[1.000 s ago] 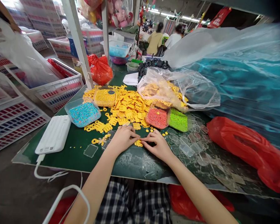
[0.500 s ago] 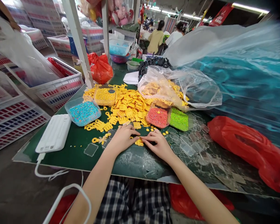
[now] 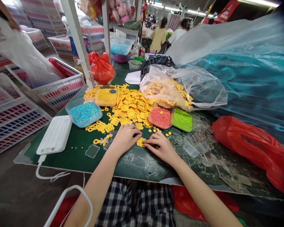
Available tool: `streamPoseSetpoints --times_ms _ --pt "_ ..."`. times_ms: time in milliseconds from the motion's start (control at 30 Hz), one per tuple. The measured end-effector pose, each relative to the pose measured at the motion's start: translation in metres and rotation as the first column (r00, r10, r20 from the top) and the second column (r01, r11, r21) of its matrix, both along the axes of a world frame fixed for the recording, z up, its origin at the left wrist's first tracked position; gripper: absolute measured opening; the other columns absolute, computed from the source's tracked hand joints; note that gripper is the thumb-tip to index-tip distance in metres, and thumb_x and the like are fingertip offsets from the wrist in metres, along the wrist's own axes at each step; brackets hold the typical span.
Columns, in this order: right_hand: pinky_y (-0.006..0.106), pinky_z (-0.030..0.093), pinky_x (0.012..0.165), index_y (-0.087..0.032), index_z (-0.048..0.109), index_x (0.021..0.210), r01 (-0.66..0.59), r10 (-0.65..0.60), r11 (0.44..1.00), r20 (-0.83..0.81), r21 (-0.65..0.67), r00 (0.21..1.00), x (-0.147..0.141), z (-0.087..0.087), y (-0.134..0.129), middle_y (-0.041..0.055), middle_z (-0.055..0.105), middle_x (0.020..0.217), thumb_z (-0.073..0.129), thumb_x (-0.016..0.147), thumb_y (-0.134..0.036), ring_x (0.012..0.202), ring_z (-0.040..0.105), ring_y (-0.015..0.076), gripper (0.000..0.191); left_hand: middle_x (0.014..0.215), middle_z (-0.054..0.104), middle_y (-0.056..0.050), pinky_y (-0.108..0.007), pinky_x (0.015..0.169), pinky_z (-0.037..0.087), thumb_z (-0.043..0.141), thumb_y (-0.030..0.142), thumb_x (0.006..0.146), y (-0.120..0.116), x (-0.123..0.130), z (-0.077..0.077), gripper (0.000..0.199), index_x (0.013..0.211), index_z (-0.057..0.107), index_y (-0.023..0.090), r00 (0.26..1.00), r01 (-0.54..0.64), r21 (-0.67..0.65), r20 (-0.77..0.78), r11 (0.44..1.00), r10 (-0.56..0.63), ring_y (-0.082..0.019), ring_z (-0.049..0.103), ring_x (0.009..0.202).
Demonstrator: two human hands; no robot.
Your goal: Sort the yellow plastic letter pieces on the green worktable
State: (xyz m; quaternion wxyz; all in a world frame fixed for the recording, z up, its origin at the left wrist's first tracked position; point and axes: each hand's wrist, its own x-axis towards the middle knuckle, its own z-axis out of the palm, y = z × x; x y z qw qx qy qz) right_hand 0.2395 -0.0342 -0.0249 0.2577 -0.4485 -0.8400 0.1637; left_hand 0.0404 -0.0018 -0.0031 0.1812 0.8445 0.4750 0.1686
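Note:
A small yellow plastic piece [image 3: 140, 142] lies on the green table between my hands. My right hand [image 3: 161, 145] pinches at its right edge with thumb and forefinger. Just left of the piece, my left hand [image 3: 126, 138] has curled fingers, with thumb and forefinger close together; anything between them is too small to make out. Behind my hands spreads a heap of yellow pieces [image 3: 132, 105]. Tubs of red beads [image 3: 160, 118] and green beads [image 3: 182, 119] stand beyond my right hand. Blue beads [image 3: 85, 114] and yellow beads [image 3: 106, 97] fill two tubs at the left.
A white power bank [image 3: 54, 135] with a cable lies at the table's left. Clear plastic squares [image 3: 190, 148] are scattered at the right, beside a red bag [image 3: 248, 142]. A clear bag of yellow pieces [image 3: 161, 90] lies behind. A person's hand holds plastic at the far left.
My left thumb and fingertips have drawn slightly away from the yellow piece, which now shows more between my hands. The view has shifted slightly.

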Motion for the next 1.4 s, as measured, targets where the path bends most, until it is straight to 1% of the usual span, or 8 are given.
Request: streamPoseSetpoints --times_ms 367,500,700,767,833,1000,1200,1400 --pt "0.033 0.042 0.069 -0.025 0.075 0.096 -0.006 0.005 1.000 0.040 0.021 0.999 -0.002 -0.002 0.003 0.0045 0.065 0.076 0.057 0.093 -0.038 0.078 0.051 0.0203 0.022 0.100 0.069 -0.005 -0.041 0.094 0.040 0.058 0.028 0.092 0.001 0.001 -0.002 0.018 0.099 0.073 0.021 1.000 0.011 -0.010 0.002 1.000 -0.011 -0.024 0.058 0.102" --pt "0.035 0.044 0.071 -0.024 0.074 0.099 0.095 -0.090 0.991 -0.056 0.092 0.994 0.004 0.009 0.001 0.0046 0.064 0.073 0.053 0.094 -0.039 0.077 0.052 0.0209 0.026 0.101 0.069 -0.005 -0.040 0.092 0.042 0.055 0.028 0.093 0.003 0.000 -0.003 0.019 0.099 0.072 0.021 0.999 0.032 0.033 0.023 0.999 -0.033 -0.024 0.059 0.102" --pt "0.034 0.045 0.068 -0.023 0.073 0.092 0.485 -0.471 0.853 -0.118 0.193 0.875 0.086 0.065 0.020 0.0054 0.071 0.085 0.049 0.094 -0.046 0.075 0.058 0.0203 0.034 0.100 0.069 -0.005 -0.039 0.088 0.044 0.048 0.033 0.095 0.007 -0.001 -0.008 0.025 0.097 0.071 0.022 0.991 0.045 0.150 0.119 0.988 -0.063 -0.023 0.061 0.096" --pt "0.031 0.045 0.064 -0.019 0.072 0.099 0.560 -0.568 0.822 0.073 0.105 0.820 0.122 0.083 0.035 0.0065 0.072 0.087 0.047 0.094 -0.045 0.072 0.060 0.0194 0.036 0.099 0.069 -0.006 -0.040 0.087 0.045 0.046 0.035 0.096 0.009 -0.001 -0.009 0.028 0.096 0.071 0.022 0.988 0.055 0.180 0.135 0.982 -0.080 -0.023 0.061 0.095" --pt "0.029 0.046 0.067 -0.019 0.072 0.103 0.545 -0.511 0.838 0.397 0.030 0.763 0.148 0.093 0.053 0.0071 0.073 0.096 0.048 0.095 -0.038 0.079 0.063 0.0193 0.032 0.099 0.070 -0.006 -0.040 0.088 0.045 0.043 0.038 0.096 0.009 -0.001 -0.010 0.032 0.096 0.071 0.022 0.986 0.067 0.190 0.138 0.980 -0.094 -0.024 0.062 0.095" --pt "0.027 0.045 0.070 -0.021 0.076 0.087 0.534 -0.414 0.846 0.615 -0.013 0.671 0.161 0.076 0.087 0.0063 0.074 0.092 0.074 0.073 -0.025 0.085 0.065 0.0213 0.015 0.100 0.070 -0.007 -0.042 0.088 0.046 0.042 0.040 0.095 0.010 -0.003 -0.010 0.034 0.095 0.071 0.022 0.987 0.088 0.178 0.119 0.980 -0.110 -0.025 0.063 0.095" --pt "0.027 0.042 0.071 -0.020 0.076 0.092 0.502 -0.364 0.865 0.716 0.021 0.595 0.155 0.052 0.098 0.0098 0.072 0.094 0.071 0.075 -0.025 0.092 0.062 0.0229 0.019 0.099 0.068 -0.008 -0.041 0.088 0.047 0.046 0.034 0.095 0.010 -0.004 -0.010 0.029 0.095 0.071 0.019 0.991 0.077 0.145 0.102 0.986 -0.092 -0.024 0.061 0.095" --pt "0.027 0.040 0.064 -0.021 0.076 0.083 0.444 -0.330 0.895 0.730 0.041 0.598 0.161 0.041 0.106 0.0079 0.072 0.088 0.066 0.079 -0.023 0.086 0.063 0.0218 0.011 0.097 0.069 -0.007 -0.037 0.089 0.047 0.053 0.026 0.094 0.003 -0.003 -0.005 0.020 0.095 0.071 0.018 0.995 0.057 0.092 0.071 0.994 -0.064 -0.022 0.060 0.097"
